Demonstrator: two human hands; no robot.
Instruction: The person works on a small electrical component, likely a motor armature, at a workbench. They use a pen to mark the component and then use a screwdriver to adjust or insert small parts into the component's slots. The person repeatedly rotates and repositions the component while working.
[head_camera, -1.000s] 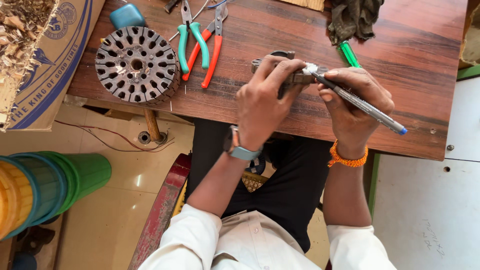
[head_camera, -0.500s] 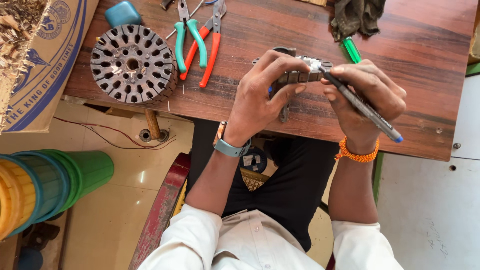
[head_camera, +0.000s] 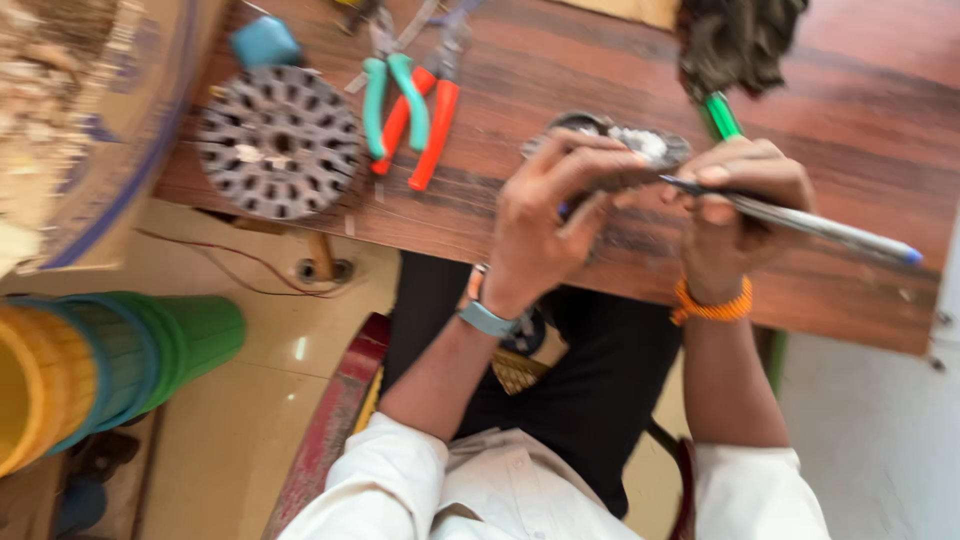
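We see a reddish wooden table (head_camera: 860, 110) above pale floor tiles (head_camera: 230, 440). Our left hand (head_camera: 545, 215) grips a blurred, round metal part (head_camera: 625, 150); right hand (head_camera: 735, 205) grasps a screwdriver (head_camera: 800, 222).

The table (head_camera: 840, 90) is reddish-brown wood with a streaked, semi-gloss grain. At ten o'clock lies a dull grey slotted metal disc (head_camera: 277, 142), beside pliers (head_camera: 408, 100) with smooth plastic handles (teal and red). The slim tool (head_camera: 800, 222) looks like shiny metal.

L hand (head_camera: 555, 215) grips small metal part (head_camera: 625, 145) over wooden table (head_camera: 860, 110); R hand (head_camera: 740, 200) holds long metal tool (head_camera: 800, 222) w/ tip at part; slotted disc (head_camera: 277, 142) + pliers (head_camera: 410, 100) to the left
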